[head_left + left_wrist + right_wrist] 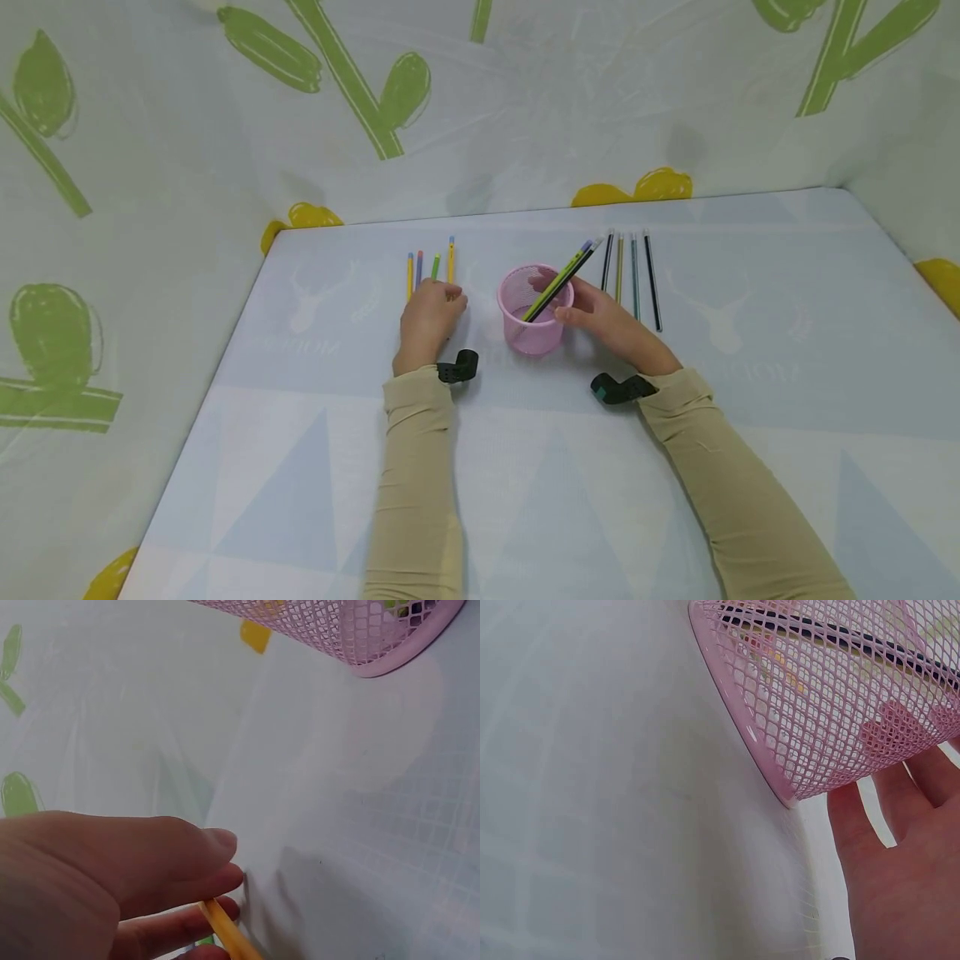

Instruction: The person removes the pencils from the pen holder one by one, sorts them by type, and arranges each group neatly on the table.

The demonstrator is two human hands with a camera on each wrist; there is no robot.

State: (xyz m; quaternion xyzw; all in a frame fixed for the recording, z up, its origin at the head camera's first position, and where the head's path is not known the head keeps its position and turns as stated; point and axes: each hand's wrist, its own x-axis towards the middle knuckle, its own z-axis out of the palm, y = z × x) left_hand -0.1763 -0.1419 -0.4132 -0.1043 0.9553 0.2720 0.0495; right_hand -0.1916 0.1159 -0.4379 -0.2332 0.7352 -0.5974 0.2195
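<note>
My left hand [431, 321] is over a row of pencils left of the cup. In the left wrist view its bent fingers [217, 881] are at a yellow pencil [231, 934], whose end disappears behind the index finger. The head view shows this yellow pencil [451, 258] sticking out beyond the hand. My right hand [600, 321] holds a pink mesh pencil cup [534, 340] from its right side, thumb at the near rim, fingers behind the mesh. A yellow-green striped pencil [558, 279] and a black pencil [577, 265] lean to the right inside the cup.
Beside the left hand lie another yellow pencil [410, 273], a blue one [419, 268] and a green one [436, 265], partly covered. Several dark pencils, one of them black [652, 283], lie right of the cup. A patterned cloth [525, 467] covers the table, which meets walls behind.
</note>
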